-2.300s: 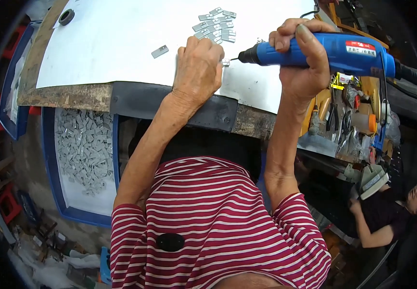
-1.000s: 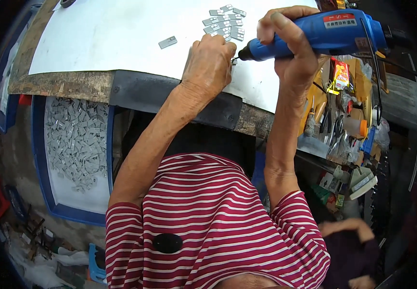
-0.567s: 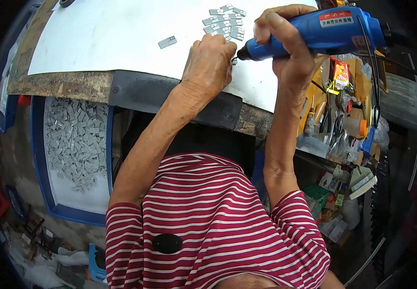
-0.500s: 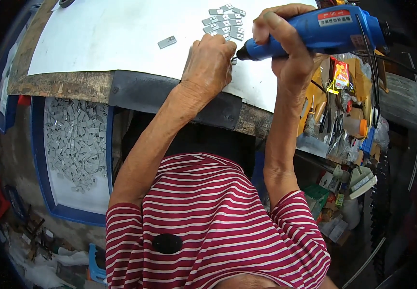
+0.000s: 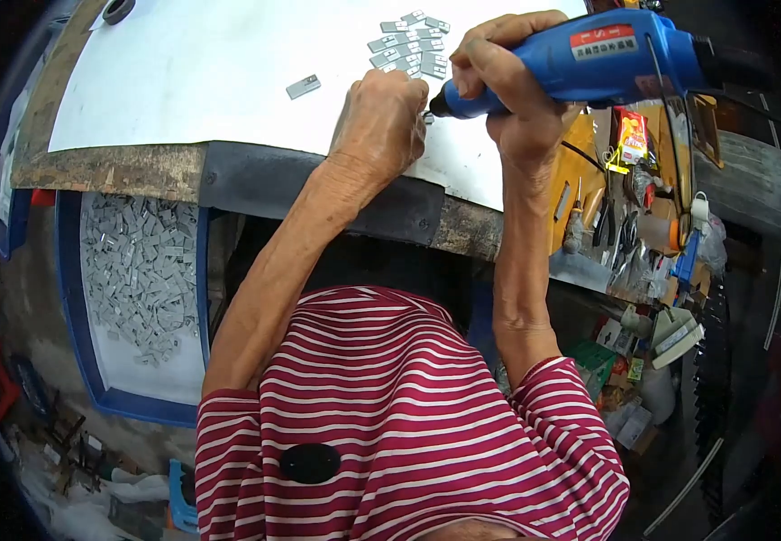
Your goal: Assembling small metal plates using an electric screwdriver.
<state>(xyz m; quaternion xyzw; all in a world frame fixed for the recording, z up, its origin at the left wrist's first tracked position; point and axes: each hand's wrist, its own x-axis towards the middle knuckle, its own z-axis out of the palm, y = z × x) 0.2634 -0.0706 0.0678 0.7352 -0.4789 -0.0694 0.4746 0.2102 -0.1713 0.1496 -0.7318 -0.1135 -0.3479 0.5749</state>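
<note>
My right hand [image 5: 521,86] is wrapped round a blue electric screwdriver [image 5: 589,61], held nearly level with its black nose pointing left. That nose reaches the fingertips of my left hand [image 5: 379,122]. My left fingers are closed in a pinch, and a bit of a small grey metal piece [image 5: 428,118] shows beside them; the rest of it is hidden. Beyond my left hand lies a cluster of flat grey rectangular pieces [image 5: 397,55], each with a small mark or hole. A single grey piece [image 5: 303,87] rests apart to the left on the white sheet [image 5: 192,81].
A blue-rimmed tray [image 5: 70,298] full of small grey pieces sits below the worn table edge [image 5: 111,171] at left. A black tape roll [image 5: 118,10] lies at the far left. On the right are pliers, a red-yellow packet [image 5: 632,135] and clutter. A cable trails from the screwdriver.
The whole view has shifted slightly, so table and hands appear a little further left. Both hands keep their hold, and the screwdriver's nose stays at my left fingertips.
</note>
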